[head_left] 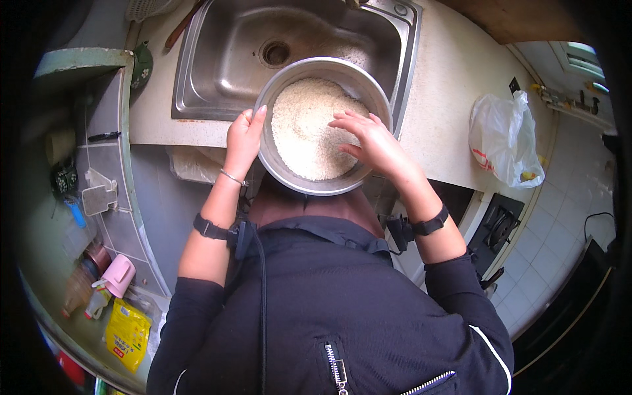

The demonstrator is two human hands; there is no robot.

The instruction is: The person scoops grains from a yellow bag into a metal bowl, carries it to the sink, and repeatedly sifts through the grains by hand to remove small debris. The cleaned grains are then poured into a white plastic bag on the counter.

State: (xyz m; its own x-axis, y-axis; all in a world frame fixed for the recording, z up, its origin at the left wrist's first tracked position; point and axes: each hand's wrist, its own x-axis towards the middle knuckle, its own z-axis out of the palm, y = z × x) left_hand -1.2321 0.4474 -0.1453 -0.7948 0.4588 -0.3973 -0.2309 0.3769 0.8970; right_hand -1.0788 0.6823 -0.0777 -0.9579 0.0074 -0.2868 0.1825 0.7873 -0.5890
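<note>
A round metal pot [281, 170] full of white rice grains [308, 133] is held over the front edge of the sink. My left hand [245, 133] grips its left rim, the thumb lying over the top. My right hand [368, 140] is over the right side of the rice with fingers spread and curved, holding nothing; whether the fingertips touch the grains is hard to tell. Behind the pot lies the stainless steel sink [237, 64] with a round drain [275, 53] in its basin. Part of the basin is hidden by the pot.
Pale countertop [439, 113] surrounds the sink. A white plastic bag [506, 138] stands on its right, near a gas stove [496, 227]. Shelving at left holds a pink mug [120, 276], bottles and a yellow packet [128, 335]. A wooden handle [183, 24] lies left of the sink.
</note>
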